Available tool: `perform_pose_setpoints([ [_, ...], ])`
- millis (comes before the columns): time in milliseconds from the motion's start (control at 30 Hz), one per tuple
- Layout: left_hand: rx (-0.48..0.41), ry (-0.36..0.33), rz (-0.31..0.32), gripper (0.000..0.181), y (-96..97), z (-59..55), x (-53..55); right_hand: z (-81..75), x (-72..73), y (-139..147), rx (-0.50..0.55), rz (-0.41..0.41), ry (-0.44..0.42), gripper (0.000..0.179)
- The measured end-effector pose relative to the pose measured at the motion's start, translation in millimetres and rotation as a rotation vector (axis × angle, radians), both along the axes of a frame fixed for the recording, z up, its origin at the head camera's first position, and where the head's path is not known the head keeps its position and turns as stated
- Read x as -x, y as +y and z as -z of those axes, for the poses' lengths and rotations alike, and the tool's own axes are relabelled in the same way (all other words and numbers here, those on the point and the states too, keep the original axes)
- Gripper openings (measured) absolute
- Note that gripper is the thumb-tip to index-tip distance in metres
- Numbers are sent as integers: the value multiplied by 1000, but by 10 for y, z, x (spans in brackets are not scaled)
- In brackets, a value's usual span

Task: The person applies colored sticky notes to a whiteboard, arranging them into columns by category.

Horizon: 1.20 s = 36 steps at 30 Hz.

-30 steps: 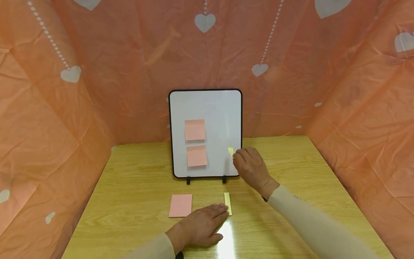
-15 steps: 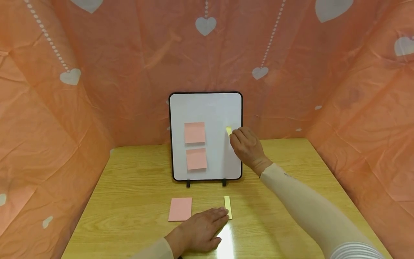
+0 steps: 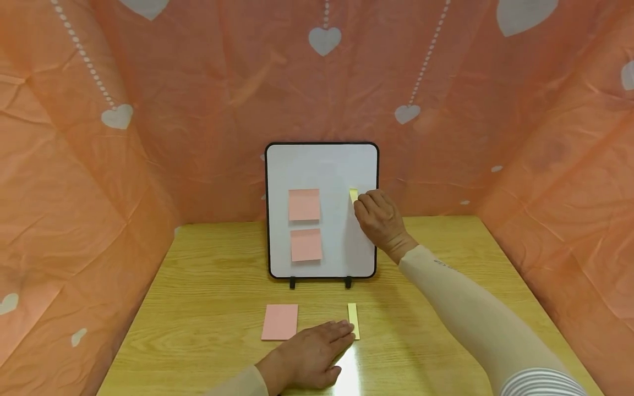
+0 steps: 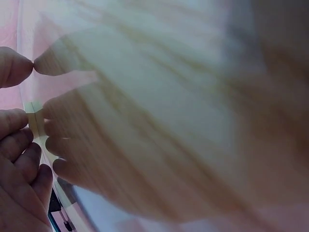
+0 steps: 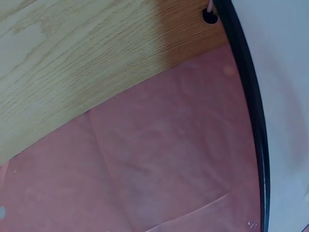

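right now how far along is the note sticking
Done: an upper pink sticky note and a lower pink sticky note are on the whiteboard. In hand: the right hand pinches a narrow yellow sticky note at the board's right side; contact is unclear. Remaining: probably pressing it on and letting go. A pink pad and a yellow pad lie on the table, so more may follow.

On my head feed I see the wood-grain bench (image 3: pixel 198 286) spreading toward six o'clock and, behind and beside it, creased orange cloth (image 3: pixel 223 170) bearing white hearts (image 3: pixel 324 42), dotted lines (image 3: pixel 326 15) meeting those at ten, twelve and two o'clock.
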<state>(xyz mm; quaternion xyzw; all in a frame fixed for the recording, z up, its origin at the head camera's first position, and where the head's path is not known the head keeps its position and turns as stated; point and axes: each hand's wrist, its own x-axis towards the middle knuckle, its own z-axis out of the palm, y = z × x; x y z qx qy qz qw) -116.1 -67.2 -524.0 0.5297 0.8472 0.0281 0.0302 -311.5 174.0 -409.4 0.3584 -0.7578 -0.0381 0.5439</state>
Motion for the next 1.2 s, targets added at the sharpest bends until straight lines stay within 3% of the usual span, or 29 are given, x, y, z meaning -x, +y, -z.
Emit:
perform_pose_setpoints([
  [767, 7, -41, 6, 62, 0, 5, 21, 38, 41, -60, 16, -28, -5, 30],
  [1200, -10, -20, 0, 62, -5, 20, 8, 57, 22, -64, 7, 1, -30, 28],
])
